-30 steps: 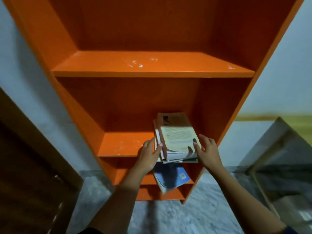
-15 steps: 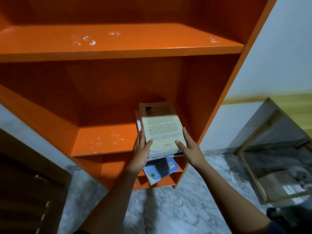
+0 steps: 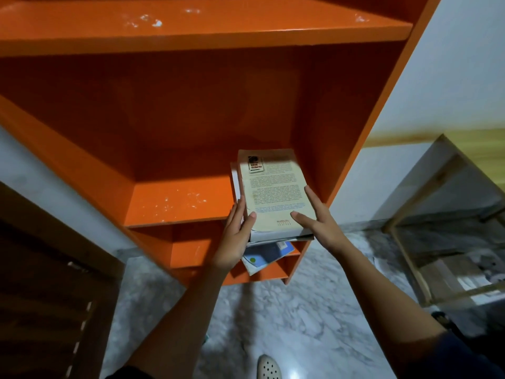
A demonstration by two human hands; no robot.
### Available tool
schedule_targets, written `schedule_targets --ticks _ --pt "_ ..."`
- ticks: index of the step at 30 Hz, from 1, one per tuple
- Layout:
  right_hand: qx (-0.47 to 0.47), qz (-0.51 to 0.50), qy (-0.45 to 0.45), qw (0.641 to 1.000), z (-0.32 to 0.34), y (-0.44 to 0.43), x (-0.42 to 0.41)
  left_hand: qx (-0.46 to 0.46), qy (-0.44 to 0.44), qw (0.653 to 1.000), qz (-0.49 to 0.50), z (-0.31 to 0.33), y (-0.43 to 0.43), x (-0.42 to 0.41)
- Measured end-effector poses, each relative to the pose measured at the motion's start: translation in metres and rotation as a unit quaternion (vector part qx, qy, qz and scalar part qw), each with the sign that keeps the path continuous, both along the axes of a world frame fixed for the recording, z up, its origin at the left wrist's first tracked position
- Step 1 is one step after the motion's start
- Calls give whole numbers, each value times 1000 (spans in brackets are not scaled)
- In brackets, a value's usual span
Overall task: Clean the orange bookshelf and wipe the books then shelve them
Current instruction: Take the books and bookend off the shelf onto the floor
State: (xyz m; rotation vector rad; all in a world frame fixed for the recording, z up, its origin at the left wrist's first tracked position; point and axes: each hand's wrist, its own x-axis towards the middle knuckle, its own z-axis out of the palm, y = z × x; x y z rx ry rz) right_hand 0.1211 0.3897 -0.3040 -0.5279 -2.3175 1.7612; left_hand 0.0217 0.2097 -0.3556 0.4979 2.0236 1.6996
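standing before the orange bookshelf (image 3: pixel 177 201); pressing left hand (image 3: pixel 236 236) and right hand (image 3: pixel 319 220), fingers straight and uncurled, against either side of the book stack (image 3: pixel 273 198); lying flat at the right end of the bookshelf's speckled board, overhanging its front edge.

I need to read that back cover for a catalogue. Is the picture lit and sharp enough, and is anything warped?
Head view: dim, with the bookshelf back panel in deep shadow; a shadow edge crosses the far end of the top book, whose small print is too soft to read; the shelf sides splay from wide-angle distortion; glare sits on the marble floor beside the shoe.
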Motion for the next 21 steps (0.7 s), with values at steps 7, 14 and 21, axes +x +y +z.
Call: schedule_targets --ticks 7,14,21 --pt "-85 -26 -16 996 -2 -5 -2 18 10 1000 13 2 -8 12" --pt "-94 -75 12 993 -12 -12 -3 -19 66 977 204 -96 -34 45" --pt "-108 -69 54 990 -28 -3 -10 -170 -31 978 119 -211 -5 22"
